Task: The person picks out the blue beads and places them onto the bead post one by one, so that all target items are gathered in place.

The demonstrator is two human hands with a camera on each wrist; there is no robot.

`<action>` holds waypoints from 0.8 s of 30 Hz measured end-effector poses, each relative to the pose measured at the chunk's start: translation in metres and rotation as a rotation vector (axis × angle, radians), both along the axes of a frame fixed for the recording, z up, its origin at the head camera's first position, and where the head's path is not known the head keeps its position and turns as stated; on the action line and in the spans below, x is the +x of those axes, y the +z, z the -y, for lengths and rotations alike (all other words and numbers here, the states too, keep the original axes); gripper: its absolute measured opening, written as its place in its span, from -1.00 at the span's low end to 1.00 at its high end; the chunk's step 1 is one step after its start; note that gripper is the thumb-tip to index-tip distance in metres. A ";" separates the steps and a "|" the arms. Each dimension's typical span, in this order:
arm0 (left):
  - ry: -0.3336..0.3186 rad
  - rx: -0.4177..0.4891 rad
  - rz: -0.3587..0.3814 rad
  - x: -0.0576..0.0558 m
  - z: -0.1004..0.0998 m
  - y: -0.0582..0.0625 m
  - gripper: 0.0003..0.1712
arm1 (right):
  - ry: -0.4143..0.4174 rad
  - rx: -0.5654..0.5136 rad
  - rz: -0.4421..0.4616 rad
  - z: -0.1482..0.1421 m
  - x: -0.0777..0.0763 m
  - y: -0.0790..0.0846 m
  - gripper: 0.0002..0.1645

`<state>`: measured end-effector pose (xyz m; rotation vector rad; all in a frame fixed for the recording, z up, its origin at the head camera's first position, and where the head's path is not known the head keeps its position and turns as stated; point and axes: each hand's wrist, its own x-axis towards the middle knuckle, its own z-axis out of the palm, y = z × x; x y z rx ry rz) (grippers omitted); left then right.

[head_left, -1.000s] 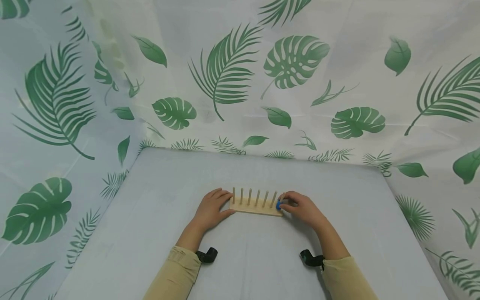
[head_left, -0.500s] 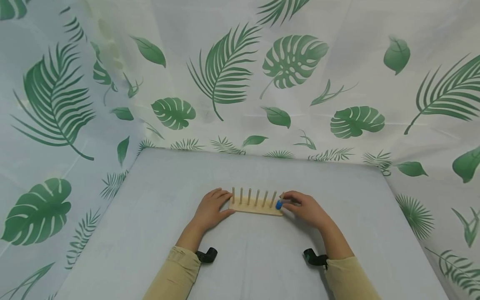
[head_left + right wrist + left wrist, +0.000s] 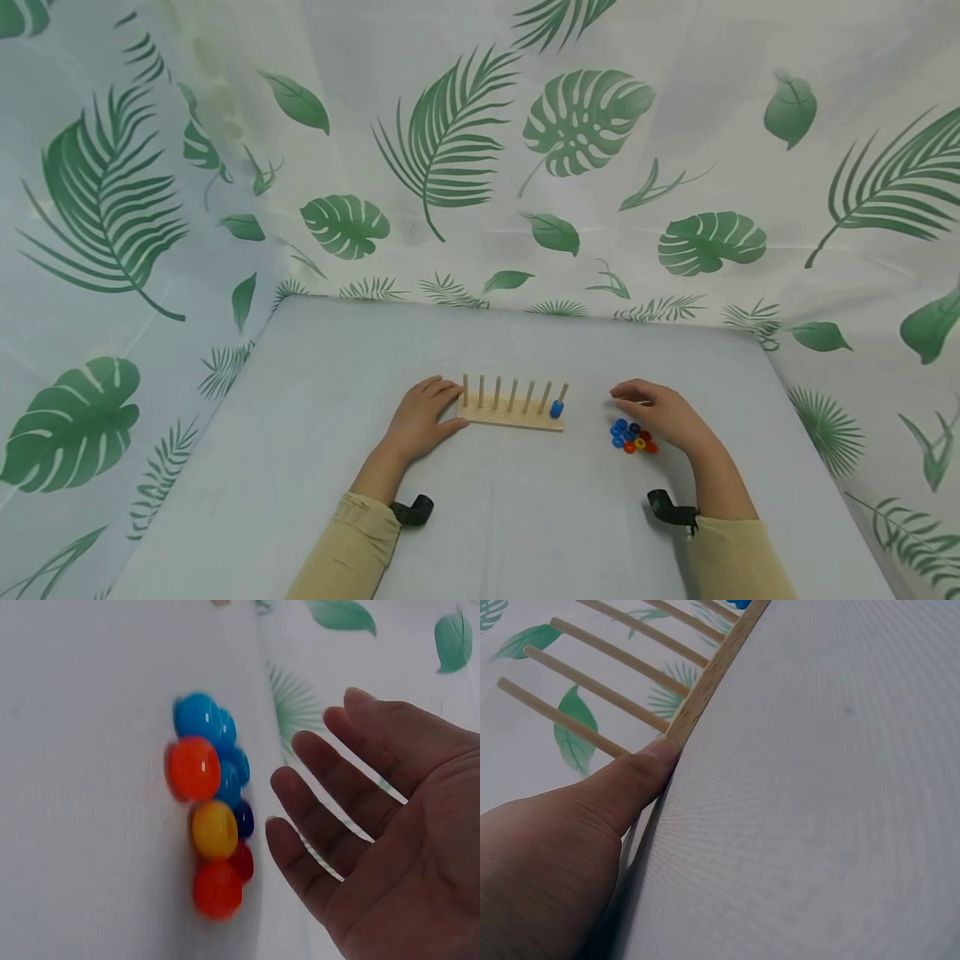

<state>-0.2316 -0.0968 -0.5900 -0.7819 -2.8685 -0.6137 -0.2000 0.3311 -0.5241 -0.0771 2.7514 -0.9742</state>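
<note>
A wooden peg board (image 3: 510, 422) with a row of several upright pegs stands on the table, blue beads (image 3: 557, 409) low on its rightmost peg. My left hand (image 3: 425, 419) holds the board's left end, thumb (image 3: 641, 776) against the front edge and fingers behind the corner. To the right of the board lies a cluster of loose beads (image 3: 630, 437) in blue, dark blue, orange, red and yellow. My right hand (image 3: 663, 412) hovers just behind and above this cluster, fingers (image 3: 330, 780) spread and loosely bent, nothing in them.
The table (image 3: 487, 533) has a white cover. A white curtain with green leaf prints (image 3: 480, 167) surrounds its back and sides. Dark wrist cameras sit at both cuffs, the right one (image 3: 670, 508) projecting inward over the table.
My right hand has let go of the blue beads on the rightmost peg and moved right, to the loose beads, which now show. My left hand stays at the board.
</note>
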 end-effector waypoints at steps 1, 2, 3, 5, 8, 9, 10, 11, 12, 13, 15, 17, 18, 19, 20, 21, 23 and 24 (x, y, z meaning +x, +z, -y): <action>0.001 -0.002 0.000 0.000 0.000 0.000 -0.28 | -0.006 0.006 0.011 -0.004 0.000 -0.001 -0.60; 0.002 -0.005 0.000 0.000 0.000 0.000 -0.28 | -0.012 0.009 0.020 -0.007 0.001 -0.001 -0.60; 0.003 -0.006 0.000 0.000 0.000 0.000 -0.29 | -0.014 0.007 0.026 -0.010 0.002 -0.002 -0.60; 0.003 -0.007 0.001 0.000 0.000 -0.001 -0.28 | -0.022 -0.006 0.038 -0.016 0.003 -0.004 -0.60; 0.002 -0.007 -0.002 -0.001 0.000 -0.002 -0.29 | -0.028 -0.025 0.048 -0.022 0.006 -0.006 -0.60; 0.002 -0.009 -0.003 -0.001 0.000 -0.002 -0.29 | -0.029 -0.031 0.054 -0.023 0.007 -0.007 -0.59; 0.002 -0.011 -0.003 -0.001 0.000 -0.002 -0.29 | -0.030 -0.037 0.059 -0.023 0.007 -0.009 -0.60; 0.003 -0.012 -0.004 -0.001 -0.001 -0.003 -0.29 | -0.031 -0.041 0.063 -0.024 0.008 -0.010 -0.60; 0.004 -0.013 -0.001 -0.001 -0.001 -0.003 -0.29 | -0.032 -0.041 0.067 -0.024 0.008 -0.012 -0.60; 0.005 -0.013 0.000 -0.002 -0.001 -0.003 -0.29 | -0.032 -0.040 0.070 -0.024 0.007 -0.015 -0.59; 0.004 -0.010 0.002 -0.001 -0.001 -0.002 -0.29 | -0.033 -0.045 0.074 -0.023 0.007 -0.018 -0.59; 0.004 -0.005 0.003 -0.001 -0.001 -0.002 -0.29 | -0.034 -0.043 0.074 -0.022 0.006 -0.022 -0.57; 0.003 -0.005 0.003 -0.001 -0.001 -0.001 -0.29 | -0.033 -0.043 0.074 -0.021 0.006 -0.023 -0.56; 0.003 -0.003 0.000 0.000 -0.001 -0.001 -0.29 | -0.027 -0.040 0.071 -0.021 0.005 -0.024 -0.56; 0.002 -0.003 -0.001 0.000 -0.001 -0.001 -0.29 | -0.024 -0.040 0.069 -0.020 0.004 -0.024 -0.56; 0.002 -0.003 -0.002 0.000 0.000 -0.001 -0.29 | -0.019 -0.039 0.066 -0.020 0.004 -0.025 -0.56; 0.002 0.000 -0.004 0.000 0.000 -0.001 -0.29 | -0.010 -0.032 0.058 -0.019 0.002 -0.025 -0.58; 0.002 0.000 -0.003 0.000 0.000 -0.001 -0.29 | -0.007 -0.029 0.055 -0.019 0.002 -0.025 -0.59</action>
